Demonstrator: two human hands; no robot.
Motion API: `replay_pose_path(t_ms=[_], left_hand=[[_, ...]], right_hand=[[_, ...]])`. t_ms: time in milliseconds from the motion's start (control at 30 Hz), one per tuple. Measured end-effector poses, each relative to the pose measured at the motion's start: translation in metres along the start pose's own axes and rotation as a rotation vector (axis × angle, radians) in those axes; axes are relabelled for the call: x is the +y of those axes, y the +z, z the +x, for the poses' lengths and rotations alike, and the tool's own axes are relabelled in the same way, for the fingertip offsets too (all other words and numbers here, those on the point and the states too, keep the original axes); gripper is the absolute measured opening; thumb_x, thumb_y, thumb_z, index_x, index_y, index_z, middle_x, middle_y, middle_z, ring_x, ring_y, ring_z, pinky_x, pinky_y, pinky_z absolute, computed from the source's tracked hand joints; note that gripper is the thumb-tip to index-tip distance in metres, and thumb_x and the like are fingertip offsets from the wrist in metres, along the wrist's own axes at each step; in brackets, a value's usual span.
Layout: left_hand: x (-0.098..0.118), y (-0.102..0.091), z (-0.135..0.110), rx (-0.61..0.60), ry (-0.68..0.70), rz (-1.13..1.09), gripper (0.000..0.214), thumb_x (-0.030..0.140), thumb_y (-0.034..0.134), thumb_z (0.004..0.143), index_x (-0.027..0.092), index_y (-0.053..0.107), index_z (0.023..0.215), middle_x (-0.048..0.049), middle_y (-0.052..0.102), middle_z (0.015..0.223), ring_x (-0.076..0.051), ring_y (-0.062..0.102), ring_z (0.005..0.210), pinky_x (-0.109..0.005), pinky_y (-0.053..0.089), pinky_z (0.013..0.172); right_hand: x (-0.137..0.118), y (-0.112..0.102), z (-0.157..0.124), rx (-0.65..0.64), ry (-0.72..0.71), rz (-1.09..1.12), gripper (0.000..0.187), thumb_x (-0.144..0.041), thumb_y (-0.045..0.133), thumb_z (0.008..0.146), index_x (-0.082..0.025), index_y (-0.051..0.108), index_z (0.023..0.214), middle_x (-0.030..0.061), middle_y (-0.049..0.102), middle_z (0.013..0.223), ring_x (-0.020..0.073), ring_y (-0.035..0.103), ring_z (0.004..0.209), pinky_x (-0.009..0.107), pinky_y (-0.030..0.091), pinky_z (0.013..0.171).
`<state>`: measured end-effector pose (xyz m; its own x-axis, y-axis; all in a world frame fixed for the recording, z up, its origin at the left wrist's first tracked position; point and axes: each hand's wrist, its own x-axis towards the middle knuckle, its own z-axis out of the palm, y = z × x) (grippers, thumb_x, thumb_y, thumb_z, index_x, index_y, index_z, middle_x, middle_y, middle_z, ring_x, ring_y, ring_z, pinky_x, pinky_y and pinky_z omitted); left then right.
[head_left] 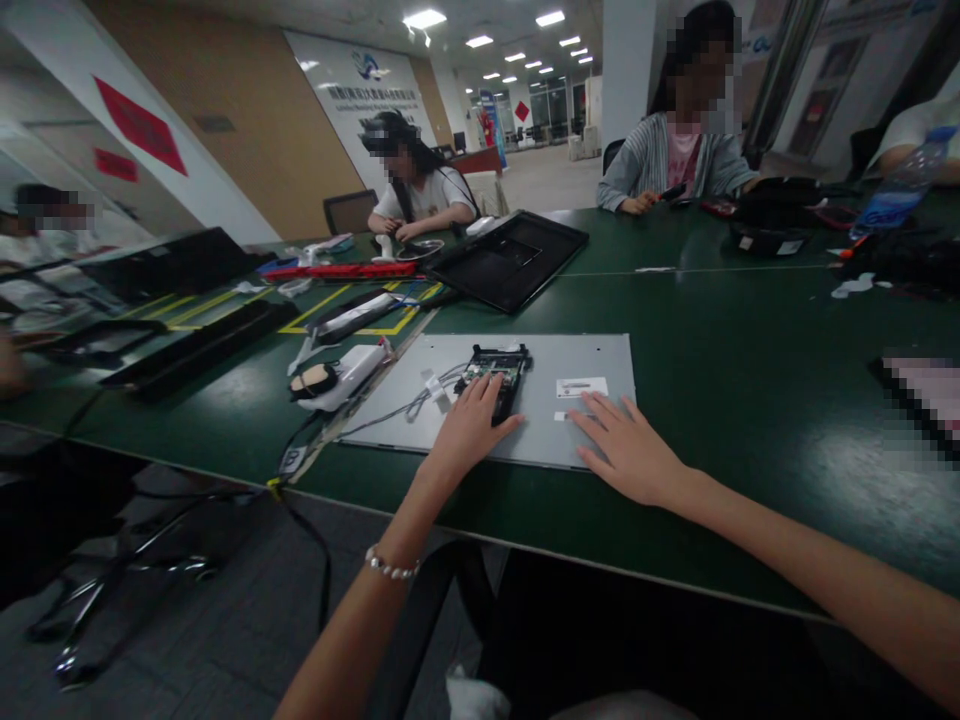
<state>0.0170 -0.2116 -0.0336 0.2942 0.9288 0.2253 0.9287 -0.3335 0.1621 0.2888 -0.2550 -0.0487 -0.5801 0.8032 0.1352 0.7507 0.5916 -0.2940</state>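
A grey metal panel [592,350] lies flat on the green table [735,400] in front of me. On it sits a small black circuit board [496,366] with thin wires [409,405] running off to the left, and a white label [581,387] beside it. My left hand [469,430] rests flat on the near end of the circuit board, fingers stretched out. My right hand [626,450] lies flat on the panel just below the label, fingers spread. Neither hand holds anything.
A white electric screwdriver [337,375] lies left of the panel with a black cable [300,500] dropping over the table edge. A black monitor shell [510,258] lies further back. Black frames [195,345] lie at the left. Other people sit at the far side.
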Motion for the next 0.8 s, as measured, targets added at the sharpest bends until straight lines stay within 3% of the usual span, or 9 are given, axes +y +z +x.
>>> replay_pose_path(t_ms=[367,600,700,800], left_hand=[[-0.037,0.015,0.049,0.077,-0.067,0.018,0.072,0.051,0.057,0.086,0.007,0.043,0.141,-0.0239,0.048,0.140,-0.032,0.043,0.132,-0.046,0.031,0.111],[-0.045,-0.005,0.041,0.162,-0.095,0.103,0.068,0.049,0.050,0.090,0.005,0.040,0.143,-0.0242,0.043,0.144,-0.033,0.037,0.137,-0.046,0.029,0.113],[-0.060,-0.019,0.033,0.185,-0.188,0.166,0.060,0.042,0.051,0.090,0.007,0.046,0.138,-0.0232,0.050,0.139,-0.034,0.045,0.130,-0.046,0.034,0.109],[-0.079,-0.026,0.028,0.126,-0.299,0.226,0.049,0.034,0.051,0.089,0.011,0.053,0.133,-0.0207,0.060,0.127,-0.034,0.058,0.114,-0.045,0.044,0.097]], right_hand=[[0.001,-0.003,-0.001,-0.017,0.002,0.026,0.062,-0.051,0.028,0.100,-0.015,0.037,0.150,0.0147,0.026,0.160,0.0296,0.021,0.147,0.056,0.019,0.116],[0.004,0.000,0.001,-0.010,-0.006,0.041,0.062,-0.053,0.027,0.100,-0.019,0.035,0.151,0.0118,0.027,0.160,0.0290,0.020,0.147,0.056,0.017,0.117],[0.004,0.000,0.000,-0.008,-0.002,0.042,0.061,-0.051,0.028,0.100,-0.018,0.036,0.151,0.0118,0.027,0.160,0.0288,0.020,0.147,0.055,0.017,0.117],[0.003,-0.001,-0.001,-0.010,0.004,0.045,0.061,-0.051,0.028,0.100,-0.018,0.036,0.151,0.0116,0.027,0.160,0.0281,0.020,0.148,0.054,0.017,0.117]])
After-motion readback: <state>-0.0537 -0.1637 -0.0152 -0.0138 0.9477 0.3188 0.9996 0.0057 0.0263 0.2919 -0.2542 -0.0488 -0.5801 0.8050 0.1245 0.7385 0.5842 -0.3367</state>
